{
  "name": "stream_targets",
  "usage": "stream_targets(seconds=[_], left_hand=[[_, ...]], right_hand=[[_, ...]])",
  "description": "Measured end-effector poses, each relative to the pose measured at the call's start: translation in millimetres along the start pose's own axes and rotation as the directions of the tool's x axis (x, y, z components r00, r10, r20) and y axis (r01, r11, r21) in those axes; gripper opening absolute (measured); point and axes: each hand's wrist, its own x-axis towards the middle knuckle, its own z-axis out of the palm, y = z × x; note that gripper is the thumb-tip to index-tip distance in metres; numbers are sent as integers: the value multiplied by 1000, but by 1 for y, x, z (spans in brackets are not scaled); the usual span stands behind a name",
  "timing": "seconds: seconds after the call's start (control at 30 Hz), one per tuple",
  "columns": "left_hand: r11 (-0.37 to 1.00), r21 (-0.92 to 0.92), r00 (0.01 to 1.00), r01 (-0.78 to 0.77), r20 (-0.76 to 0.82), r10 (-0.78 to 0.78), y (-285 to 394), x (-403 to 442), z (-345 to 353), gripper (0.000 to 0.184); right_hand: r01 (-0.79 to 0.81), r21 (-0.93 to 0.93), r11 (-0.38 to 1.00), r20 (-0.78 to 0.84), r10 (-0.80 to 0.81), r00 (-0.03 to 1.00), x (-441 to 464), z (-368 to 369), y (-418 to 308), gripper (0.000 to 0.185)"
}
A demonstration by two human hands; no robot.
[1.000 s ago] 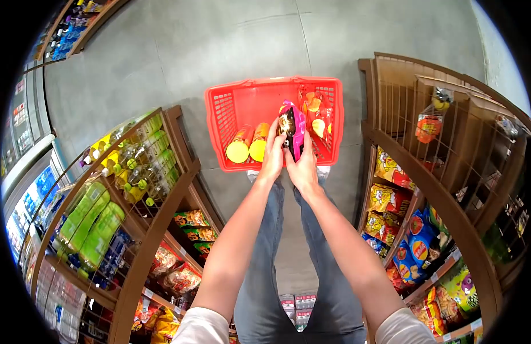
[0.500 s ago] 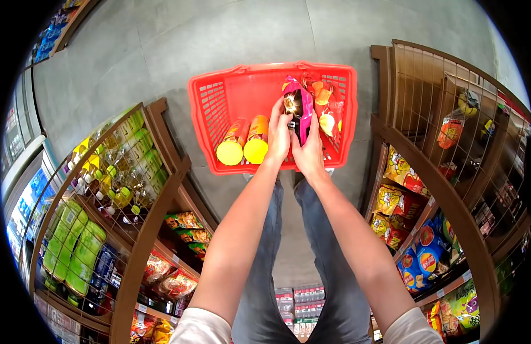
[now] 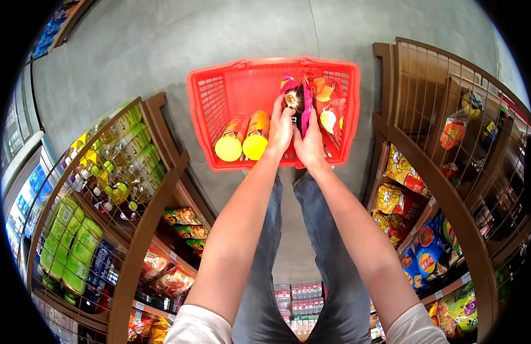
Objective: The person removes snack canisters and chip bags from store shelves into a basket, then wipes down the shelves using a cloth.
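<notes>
We see a dark and pink bag (image 3: 292, 101) over the red basket (image 3: 251, 83), somewhat right of its middle, its lower part covered by the hands. The left hand (image 3: 283, 131) is bent around its left side, with fingers and thumb pressing on it, and the right hand (image 3: 309, 143) lies along the pink edge with its fingers straight. So the bag is squeezed between both hands, perhaps because such a soft packet bends easily when only one hand carries it; whether its bottom touches the basket, we cannot tell. The left canister (image 3: 230, 139) and the right canister (image 3: 257, 136) appear to lie side by side, yellow lids toward the body, probably because long round things are steadier so. The red packets (image 3: 330, 112) stay against the right wall, apart from the canisters, which seems to protect them from pressing. As for writing, we find little that is readable: the front of the held bag carries a bright burst and small pale marks, but its words are too small for us. The blue bags (image 3: 427, 252) on the right shelf have a round emblem resembling that of Lay's, though we cannot be certain, and the green bag (image 3: 463, 305) shows a purple figure under unclear letters.
</notes>
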Motion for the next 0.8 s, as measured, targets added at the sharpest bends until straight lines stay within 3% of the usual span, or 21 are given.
stream_targets(seconds=[0.27,0.37,0.6,0.8], left_hand=[[994,-82,995,69,-64,-74,-4,-8,-4,59],[998,-66,998,-4,-70,0,-6,-9,-7,59],[994,-109,999,-10,-50,4,-6,-11,0,59],[1000,3,999,-23,-36,23,0,-7,9,60]], right_hand=[[-111,-38,993,64,114,991,-6,-4,-13,71],[-92,-49,995,47,95,994,-3,-1,-9,70],[-45,-24,999,11,45,999,-6,-5,-9,71],[-21,-5,1000,-21,21,1000,-3,-9,-10,72]])
